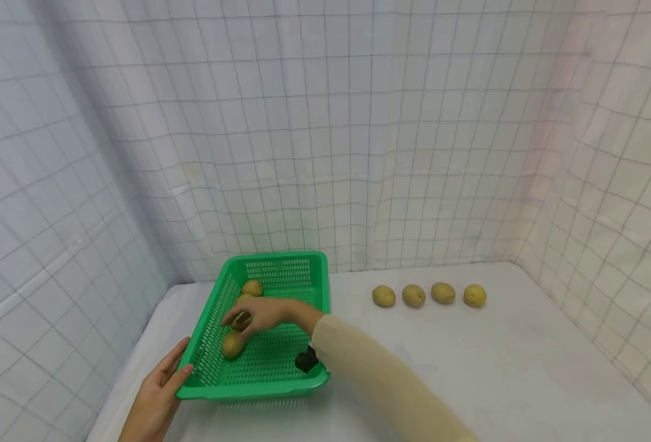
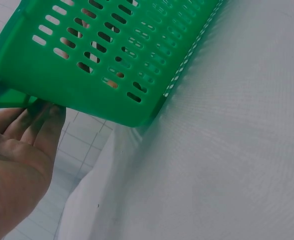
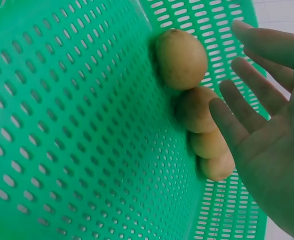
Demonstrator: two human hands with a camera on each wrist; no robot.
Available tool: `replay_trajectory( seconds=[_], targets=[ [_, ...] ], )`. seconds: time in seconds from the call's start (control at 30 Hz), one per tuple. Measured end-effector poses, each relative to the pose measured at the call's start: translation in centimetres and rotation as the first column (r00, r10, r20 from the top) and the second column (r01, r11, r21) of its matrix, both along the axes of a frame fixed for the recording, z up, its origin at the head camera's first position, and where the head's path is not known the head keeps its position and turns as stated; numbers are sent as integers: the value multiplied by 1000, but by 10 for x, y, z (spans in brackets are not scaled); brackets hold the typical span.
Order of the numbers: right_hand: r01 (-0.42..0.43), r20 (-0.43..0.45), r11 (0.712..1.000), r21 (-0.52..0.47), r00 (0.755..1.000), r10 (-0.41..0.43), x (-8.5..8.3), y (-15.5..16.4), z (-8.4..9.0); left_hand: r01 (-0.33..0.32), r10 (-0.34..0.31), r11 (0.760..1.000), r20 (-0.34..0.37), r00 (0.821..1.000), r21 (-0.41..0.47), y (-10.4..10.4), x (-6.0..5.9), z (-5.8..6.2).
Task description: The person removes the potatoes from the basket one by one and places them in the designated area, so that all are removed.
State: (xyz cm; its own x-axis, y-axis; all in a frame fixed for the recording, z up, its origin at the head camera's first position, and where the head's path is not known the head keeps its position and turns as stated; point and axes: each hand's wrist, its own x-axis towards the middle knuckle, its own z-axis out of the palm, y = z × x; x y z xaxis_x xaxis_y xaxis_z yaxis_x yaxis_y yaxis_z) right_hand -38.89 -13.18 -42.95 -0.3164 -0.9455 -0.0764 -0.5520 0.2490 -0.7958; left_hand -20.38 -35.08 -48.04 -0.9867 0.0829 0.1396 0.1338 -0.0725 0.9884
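A green plastic basket (image 1: 259, 389) with slotted walls stands on the white table. My left hand (image 1: 156, 393) grips its near-left corner, the thumb over the rim and the fingers under the lip, as the left wrist view shows. Inside, several potatoes (image 3: 181, 59) lie in a row along the left wall. My right hand (image 1: 267, 312) reaches over that row, partly covering the middle ones in the head view. Its fingers (image 3: 256, 90) are spread and loosely bent beside the potatoes, with nothing held between them.
Several more potatoes lie in a row on the white table (image 1: 469, 368) to the right of the basket, the rightmost one (image 1: 475, 296) yellower. Grid-patterned white curtains (image 1: 347, 135) enclose the table at the back and both sides.
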Motion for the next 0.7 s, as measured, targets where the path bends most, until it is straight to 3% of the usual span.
replay_trajectory(
  seconds=[0.1, 0.3, 0.57, 0.7],
  targets=[
    [21, -58, 997, 68, 998, -17, 1, -4, -2, -4, 4, 1000, 12, 1000, -2, 0, 0, 1],
    [8, -195, 983, 186, 980, 29, 5, -11, -8, -10, 10, 1000, 27, 1000, -11, 0, -1, 3],
    [-63, -341, 976, 209, 931, 133, 1, -13, -13, -16, 16, 1000, 35, 999, -17, 0, -2, 2],
    [-83, -348, 974, 209, 925, 154, 1, -13, -14, -15, 15, 1000, 11, 1000, -16, -1, -2, 0]
  ],
)
